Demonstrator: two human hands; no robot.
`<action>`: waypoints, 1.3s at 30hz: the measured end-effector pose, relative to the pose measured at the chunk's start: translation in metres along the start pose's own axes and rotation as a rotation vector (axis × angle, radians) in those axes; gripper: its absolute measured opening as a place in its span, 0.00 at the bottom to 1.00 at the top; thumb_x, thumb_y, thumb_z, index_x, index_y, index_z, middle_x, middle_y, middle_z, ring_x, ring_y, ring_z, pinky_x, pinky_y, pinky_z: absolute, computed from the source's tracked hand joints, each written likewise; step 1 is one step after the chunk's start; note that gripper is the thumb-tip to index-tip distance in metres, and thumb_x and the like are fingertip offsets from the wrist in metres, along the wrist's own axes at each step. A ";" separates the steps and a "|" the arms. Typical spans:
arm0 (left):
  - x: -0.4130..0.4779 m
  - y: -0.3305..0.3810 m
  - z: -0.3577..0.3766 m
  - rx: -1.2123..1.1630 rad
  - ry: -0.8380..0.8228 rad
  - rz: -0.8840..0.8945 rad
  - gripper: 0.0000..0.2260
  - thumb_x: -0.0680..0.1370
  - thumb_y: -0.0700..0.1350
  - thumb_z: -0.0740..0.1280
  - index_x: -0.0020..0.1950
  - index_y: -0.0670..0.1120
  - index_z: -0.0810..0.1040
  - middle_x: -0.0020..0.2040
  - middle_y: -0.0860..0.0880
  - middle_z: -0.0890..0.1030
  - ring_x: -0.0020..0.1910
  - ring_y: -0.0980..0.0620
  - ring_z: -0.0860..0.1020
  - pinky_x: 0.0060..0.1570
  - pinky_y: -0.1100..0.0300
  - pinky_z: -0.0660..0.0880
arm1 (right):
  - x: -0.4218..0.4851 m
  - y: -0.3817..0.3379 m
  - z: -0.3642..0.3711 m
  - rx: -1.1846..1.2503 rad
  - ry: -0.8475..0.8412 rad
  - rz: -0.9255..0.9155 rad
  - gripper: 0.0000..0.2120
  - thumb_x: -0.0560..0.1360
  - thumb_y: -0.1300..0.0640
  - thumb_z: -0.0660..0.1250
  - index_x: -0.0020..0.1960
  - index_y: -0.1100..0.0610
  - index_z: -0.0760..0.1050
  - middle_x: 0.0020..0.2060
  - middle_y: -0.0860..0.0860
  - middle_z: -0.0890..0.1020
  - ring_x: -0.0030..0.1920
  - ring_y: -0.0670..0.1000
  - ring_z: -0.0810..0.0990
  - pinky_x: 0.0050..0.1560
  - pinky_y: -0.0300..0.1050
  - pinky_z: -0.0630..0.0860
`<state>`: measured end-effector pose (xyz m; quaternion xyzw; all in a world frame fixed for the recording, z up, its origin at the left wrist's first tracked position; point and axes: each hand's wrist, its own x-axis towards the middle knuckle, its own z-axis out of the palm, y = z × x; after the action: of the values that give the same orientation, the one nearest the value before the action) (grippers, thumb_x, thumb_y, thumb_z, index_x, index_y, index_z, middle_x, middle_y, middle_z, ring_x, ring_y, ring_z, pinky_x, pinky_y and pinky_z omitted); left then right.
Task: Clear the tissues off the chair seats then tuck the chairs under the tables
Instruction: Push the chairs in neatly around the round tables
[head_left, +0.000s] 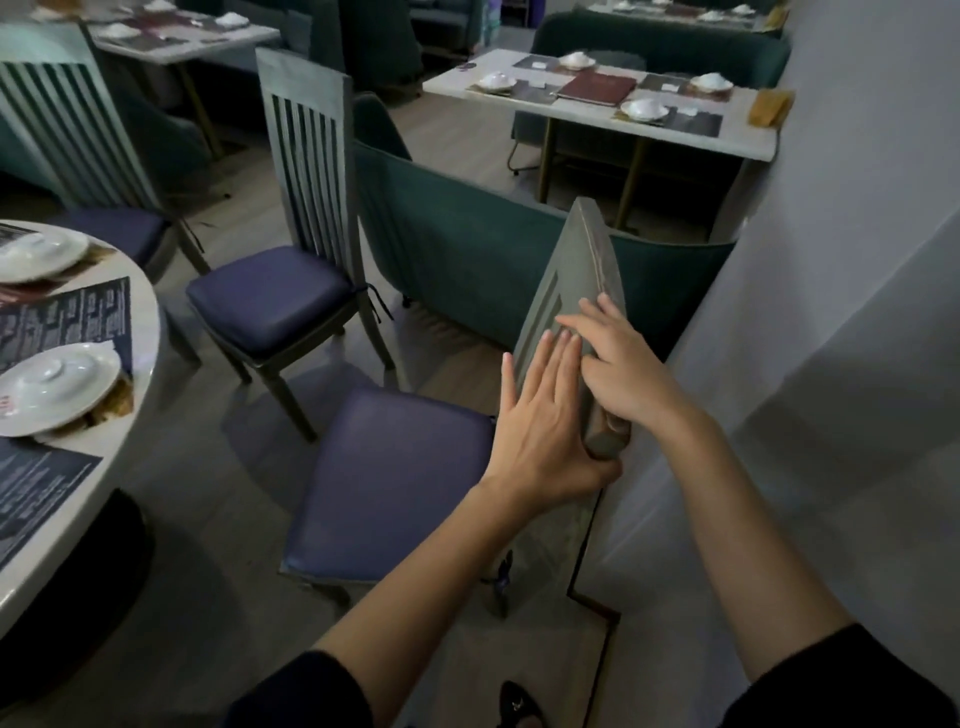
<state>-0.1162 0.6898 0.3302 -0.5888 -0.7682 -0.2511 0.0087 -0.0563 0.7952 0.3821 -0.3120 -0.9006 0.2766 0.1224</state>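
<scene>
Purple cushion (395, 478) tops the chair (582, 249) you hold. It stands on the floor, apart from the right edge of the round table (150, 332), with its seat towards that edge. Your left hand (540, 415) lies with fingers straight and close together on the front of the backrest, thumb hooked round its rear edge. Your right hand (618, 364) drapes over the top edge, fingers bent onto the same face. A second chair (270, 301) and a third chair (114, 228) stand beyond. Plates (57, 387) and menus (67, 317) line the table's edge.
</scene>
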 end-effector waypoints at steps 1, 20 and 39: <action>0.002 -0.002 -0.002 0.001 -0.022 0.012 0.51 0.64 0.61 0.67 0.77 0.41 0.45 0.78 0.46 0.46 0.76 0.51 0.38 0.73 0.40 0.43 | 0.006 0.003 0.000 0.002 0.001 -0.009 0.23 0.80 0.64 0.54 0.74 0.52 0.63 0.77 0.50 0.55 0.77 0.46 0.44 0.73 0.46 0.48; -0.130 -0.101 -0.115 0.065 0.010 -0.326 0.51 0.64 0.63 0.72 0.78 0.48 0.49 0.78 0.53 0.51 0.77 0.51 0.45 0.74 0.46 0.43 | 0.002 -0.068 0.060 0.115 -0.389 -0.610 0.31 0.74 0.33 0.59 0.71 0.47 0.67 0.77 0.44 0.50 0.73 0.37 0.34 0.70 0.41 0.44; -0.089 -0.052 -0.109 0.361 0.139 -0.664 0.10 0.73 0.56 0.67 0.48 0.53 0.70 0.38 0.57 0.70 0.34 0.58 0.67 0.37 0.62 0.61 | 0.041 -0.055 0.075 -0.342 -0.137 -0.685 0.35 0.71 0.38 0.67 0.72 0.34 0.53 0.75 0.46 0.59 0.76 0.53 0.44 0.64 0.72 0.36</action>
<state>-0.1672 0.5568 0.3779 -0.2787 -0.9465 -0.1401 0.0825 -0.1447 0.7531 0.3543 0.0103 -0.9919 0.0856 0.0933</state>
